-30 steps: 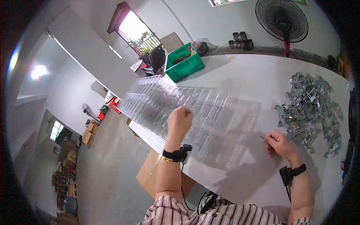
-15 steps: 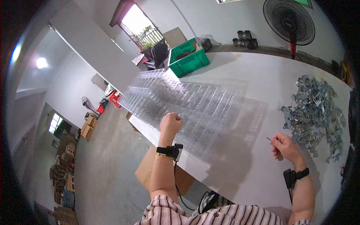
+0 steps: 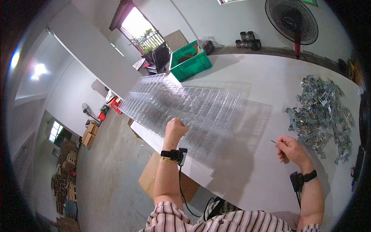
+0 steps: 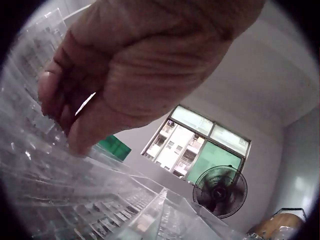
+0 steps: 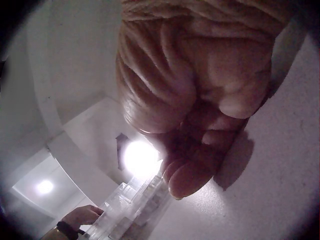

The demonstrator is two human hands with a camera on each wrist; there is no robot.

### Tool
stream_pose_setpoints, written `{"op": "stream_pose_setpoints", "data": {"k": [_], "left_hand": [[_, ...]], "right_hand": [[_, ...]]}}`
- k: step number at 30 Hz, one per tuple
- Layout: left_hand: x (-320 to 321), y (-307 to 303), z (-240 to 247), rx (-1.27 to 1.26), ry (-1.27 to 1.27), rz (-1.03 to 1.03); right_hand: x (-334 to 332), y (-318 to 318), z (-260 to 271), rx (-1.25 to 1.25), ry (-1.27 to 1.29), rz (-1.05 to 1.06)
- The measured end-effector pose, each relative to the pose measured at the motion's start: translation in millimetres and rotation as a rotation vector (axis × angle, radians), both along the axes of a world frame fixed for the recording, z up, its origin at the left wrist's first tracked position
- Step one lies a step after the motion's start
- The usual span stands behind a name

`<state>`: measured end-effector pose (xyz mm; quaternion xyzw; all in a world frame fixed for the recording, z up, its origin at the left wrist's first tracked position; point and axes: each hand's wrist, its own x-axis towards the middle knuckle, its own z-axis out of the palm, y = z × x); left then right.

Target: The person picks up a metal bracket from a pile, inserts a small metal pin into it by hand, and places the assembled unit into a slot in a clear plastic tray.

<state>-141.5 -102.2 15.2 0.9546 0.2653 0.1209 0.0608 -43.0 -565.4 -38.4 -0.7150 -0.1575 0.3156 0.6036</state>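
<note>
apparently the clear tray [image 3: 193, 104] sits pinched under left hand [image 3: 176, 128] fingers [image 4: 52, 92].

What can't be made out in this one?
Left hand on clear tray: grip or mere touch unclear; head view shows only its back, left wrist view blurs.
Thin metal piece pinched by right hand: tiny in head view, covered by fingers in right wrist view.
Pile of metal parts: shapes too small, head view.

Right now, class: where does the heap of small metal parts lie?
In the head view, the heap of metal parts lies on the white table, far right, just beyond the right hand.
</note>
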Motion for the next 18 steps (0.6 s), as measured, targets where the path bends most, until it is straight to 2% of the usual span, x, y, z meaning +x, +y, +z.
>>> {"op": "stream_pose_setpoints", "data": {"k": [5, 8, 10, 14, 16, 18], "left_hand": [[-2, -6, 8, 0.000, 0.018, 0.033], [-3, -31, 27, 0.030, -0.029, -0.044], [-2, -67, 46, -0.042, -0.127, -0.094], [11, -147, 69, -0.232, -0.212, -0.286], [19, -174, 64, -0.640, -0.201, -0.569], [31, -207, 62, -0.740, -0.168, -0.661]], "right_hand": [[-2, -1, 14, -0.086, 0.044, -0.021], [3, -3, 3, -0.077, 0.050, 0.020], [4, -4, -6, -0.026, 0.004, 0.032], [9, -4, -24, 0.084, -0.040, 0.054], [7, -7, -17, 0.085, 0.004, 0.060], [6, -9, -13, 0.092, 0.047, 0.073]]}}
